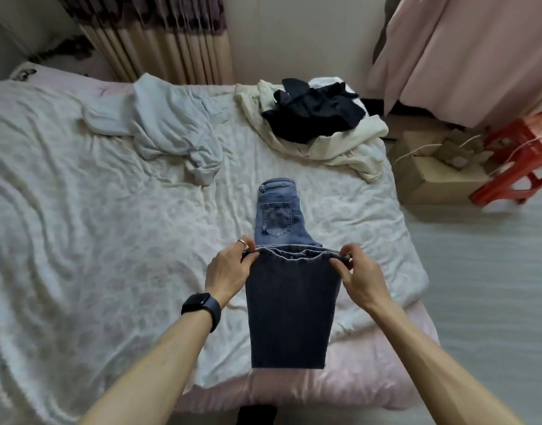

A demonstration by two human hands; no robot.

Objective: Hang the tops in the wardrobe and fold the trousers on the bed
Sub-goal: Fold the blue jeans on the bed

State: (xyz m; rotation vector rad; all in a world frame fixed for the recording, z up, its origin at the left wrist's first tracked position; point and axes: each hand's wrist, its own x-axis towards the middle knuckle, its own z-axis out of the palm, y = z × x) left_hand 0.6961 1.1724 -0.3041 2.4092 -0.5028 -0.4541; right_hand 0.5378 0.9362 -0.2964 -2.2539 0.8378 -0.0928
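Note:
A pair of blue jeans (pixel 278 216) lies lengthwise on the bed (pixel 79 210), waistband at the far end, back pocket up. The leg part (pixel 289 311) is doubled back toward the waist. My left hand (pixel 229 271) pinches the leg hems at their left corner. My right hand (pixel 355 271) pinches the right corner, both a little above the denim. Farther back lie a pale grey garment (pixel 168 130) and a cream garment (pixel 340 142) with a black garment (pixel 315 111) heaped on it.
A white rumpled cover spreads over the pink mattress (pixel 371 378). To the right of the bed stand cardboard boxes (pixel 432 173) and a red plastic stool (pixel 521 161). Beige curtains (pixel 159 47) hang behind the bed, a pink cloth (pixel 466 56) at the right.

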